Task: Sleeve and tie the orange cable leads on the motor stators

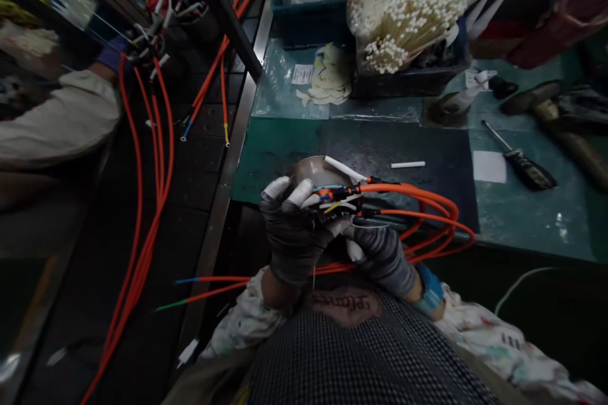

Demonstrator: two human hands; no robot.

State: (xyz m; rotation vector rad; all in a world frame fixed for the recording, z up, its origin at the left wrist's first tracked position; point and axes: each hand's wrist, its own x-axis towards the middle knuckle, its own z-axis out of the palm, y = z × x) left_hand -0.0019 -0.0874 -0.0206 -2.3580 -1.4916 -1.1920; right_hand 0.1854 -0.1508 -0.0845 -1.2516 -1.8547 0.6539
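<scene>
My left hand, in a dark glove with white taped fingertips, is closed around the ends of a bundle of orange cables with small coloured wire tips. My right hand, also gloved, grips the same bundle just below and to the right. The cables loop out to the right over the edge of the green bench and back under my hands. A round metal bowl sits right behind my left hand, with a white tube resting on its rim.
A loose white tube, a screwdriver and a hammer lie on the bench. A bag of white-tipped tubes stands in a bin at the back. More orange cables hang on the left, beside another person's sleeve.
</scene>
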